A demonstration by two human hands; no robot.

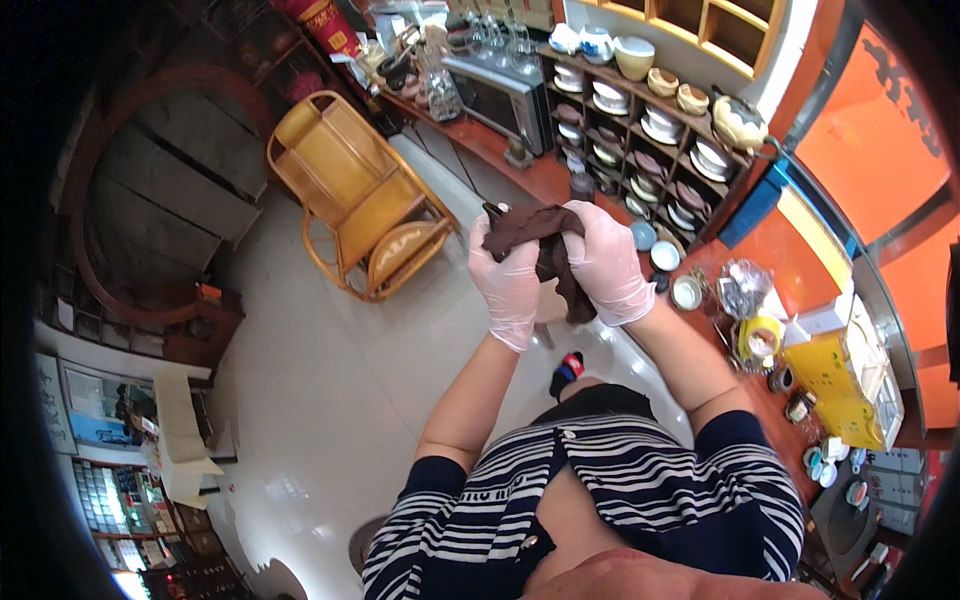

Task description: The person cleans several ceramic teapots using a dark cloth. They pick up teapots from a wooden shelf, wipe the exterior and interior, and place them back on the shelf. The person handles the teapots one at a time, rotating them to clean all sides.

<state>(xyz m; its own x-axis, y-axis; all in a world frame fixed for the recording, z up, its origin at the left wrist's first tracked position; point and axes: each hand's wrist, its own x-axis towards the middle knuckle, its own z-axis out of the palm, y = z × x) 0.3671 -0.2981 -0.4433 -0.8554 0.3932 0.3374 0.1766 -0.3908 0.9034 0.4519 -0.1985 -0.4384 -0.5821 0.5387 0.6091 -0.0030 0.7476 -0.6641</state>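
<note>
Both of my hands wear thin whitish gloves and are held up together in front of me. My left hand (508, 289) grips a dark, glossy object (551, 259), probably a small piece of teaware, though most of it is covered. A dark brown cloth (521, 227) is draped over its top, and one end hangs down beside my right hand (609, 262). My right hand's fingers are closed on that cloth, pressing it against the object. At the upper left, a dark tip and a small pale spot of the object stick out past the cloth.
A bamboo chair (356, 199) stands on the glossy tiled floor (322, 375). Along the reddish counter (709, 322) are a microwave (495, 101), a cubby shelf (637, 120) of cups and bowls, a large teapot (739, 124), loose bowls, a tape roll (759, 337) and a yellow box (832, 382).
</note>
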